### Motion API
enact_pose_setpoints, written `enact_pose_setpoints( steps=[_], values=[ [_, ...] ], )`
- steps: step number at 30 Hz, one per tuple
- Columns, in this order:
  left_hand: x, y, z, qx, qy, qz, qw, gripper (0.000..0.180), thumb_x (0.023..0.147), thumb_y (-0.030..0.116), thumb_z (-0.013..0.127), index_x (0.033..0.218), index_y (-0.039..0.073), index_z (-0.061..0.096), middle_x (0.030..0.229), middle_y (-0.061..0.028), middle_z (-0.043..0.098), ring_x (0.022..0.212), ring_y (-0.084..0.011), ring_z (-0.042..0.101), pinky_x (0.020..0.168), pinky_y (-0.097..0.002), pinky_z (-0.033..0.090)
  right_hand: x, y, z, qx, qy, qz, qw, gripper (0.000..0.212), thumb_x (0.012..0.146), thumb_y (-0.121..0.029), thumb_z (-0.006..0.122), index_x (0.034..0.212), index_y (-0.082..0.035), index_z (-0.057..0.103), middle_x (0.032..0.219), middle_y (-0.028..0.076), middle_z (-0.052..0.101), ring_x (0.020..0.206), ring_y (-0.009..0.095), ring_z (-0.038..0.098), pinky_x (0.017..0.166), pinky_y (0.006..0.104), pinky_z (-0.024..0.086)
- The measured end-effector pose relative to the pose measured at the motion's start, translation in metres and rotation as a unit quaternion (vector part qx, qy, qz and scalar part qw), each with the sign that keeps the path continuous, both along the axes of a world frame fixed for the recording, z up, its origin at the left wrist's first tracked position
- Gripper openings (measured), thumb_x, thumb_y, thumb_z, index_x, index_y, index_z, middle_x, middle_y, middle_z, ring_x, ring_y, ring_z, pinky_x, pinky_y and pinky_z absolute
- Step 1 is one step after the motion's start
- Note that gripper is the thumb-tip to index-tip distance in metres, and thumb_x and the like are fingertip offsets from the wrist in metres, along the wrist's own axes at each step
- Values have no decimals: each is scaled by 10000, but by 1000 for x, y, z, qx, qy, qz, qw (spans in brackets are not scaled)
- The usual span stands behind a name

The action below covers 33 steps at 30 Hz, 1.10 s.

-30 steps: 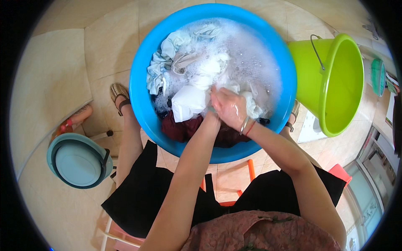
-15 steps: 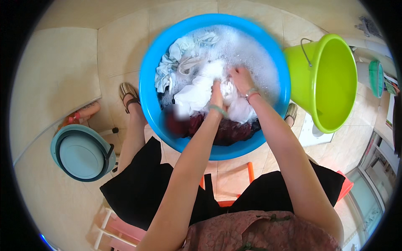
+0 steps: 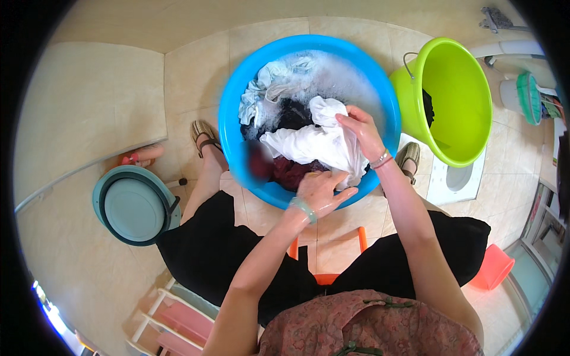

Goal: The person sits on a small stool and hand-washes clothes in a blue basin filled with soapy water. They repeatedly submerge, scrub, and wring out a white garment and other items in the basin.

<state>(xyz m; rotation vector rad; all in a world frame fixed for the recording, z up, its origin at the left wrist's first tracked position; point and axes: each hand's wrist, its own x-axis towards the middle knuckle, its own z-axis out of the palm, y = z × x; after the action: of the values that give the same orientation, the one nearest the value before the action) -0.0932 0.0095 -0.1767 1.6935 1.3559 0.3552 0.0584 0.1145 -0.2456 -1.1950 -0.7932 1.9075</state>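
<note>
A wet white garment (image 3: 312, 144) lies bunched across the big blue basin (image 3: 228, 118), partly lifted at its right side. My right hand (image 3: 364, 132) pinches an upper fold of it between thumb and fingers. Over the basin's near rim, my left hand (image 3: 322, 193) has its fingers spread, beside the garment's lower edge and the dark red cloth (image 3: 289, 173). Pale blue cloth (image 3: 254, 95) floats in the suds (image 3: 350, 77) at the far left, and black cloth (image 3: 291, 113) shows behind the white garment. What kind of garment it is, I cannot tell.
Right of the basin a lime-green bucket (image 3: 463, 113) leans toward me, with something black inside. At left is a grey-green folding basin (image 3: 133, 207). An orange stool (image 3: 325, 277) is under me, a coral bucket (image 3: 494, 267) at right, and a pink-and-white rack (image 3: 178, 320) at lower left.
Both hands have risen out of the suds. My left hand has come back toward me and let go of the white garment; my right hand has lifted part of it up.
</note>
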Motion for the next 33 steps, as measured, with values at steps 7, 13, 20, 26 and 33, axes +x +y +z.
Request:
enact_pose_setpoints(
  steps=[7,13,20,26,33],
  values=[
    [-65,96,-16,71,-228,316,918,380,984,302,459,1195,8,574,1193,-138,586,1094,-215,539,951,-325,395,-12,-8,95,24,136,-75,988,230,884,-107,581,1086,3,594,1010,42,620,947,109,562,834,248,417],
    [-46,110,-92,-46,-14,-159,986,550,971,453,391,1248,2,542,1138,-143,644,1031,-243,605,923,-335,430,4,9,104,48,207,-131,968,333,861,-110,540,1173,8,537,1078,64,607,1005,155,570,914,287,422],
    [-63,59,-94,-99,-327,490,802,281,923,187,613,1122,-12,621,1021,-43,648,938,-100,576,851,-214,437,53,42,-21,108,-308,74,943,580,810,-271,720,1270,-9,484,1161,122,586,1094,202,549,953,324,417],
    [-31,76,-117,5,-291,391,873,686,891,344,625,1387,-21,322,1392,-196,365,1258,-275,406,1028,-340,345,-2,39,-58,280,-512,109,804,695,804,-314,699,1364,-65,372,1369,202,406,1252,375,415,1036,434,368],
    [-13,95,-175,-26,35,260,965,611,867,159,564,1427,200,324,1262,-304,467,1155,-481,460,972,-457,406,-31,68,-75,21,-581,317,750,379,902,-251,511,1220,-53,456,1278,246,489,1078,420,559,947,500,428]
  ],
)
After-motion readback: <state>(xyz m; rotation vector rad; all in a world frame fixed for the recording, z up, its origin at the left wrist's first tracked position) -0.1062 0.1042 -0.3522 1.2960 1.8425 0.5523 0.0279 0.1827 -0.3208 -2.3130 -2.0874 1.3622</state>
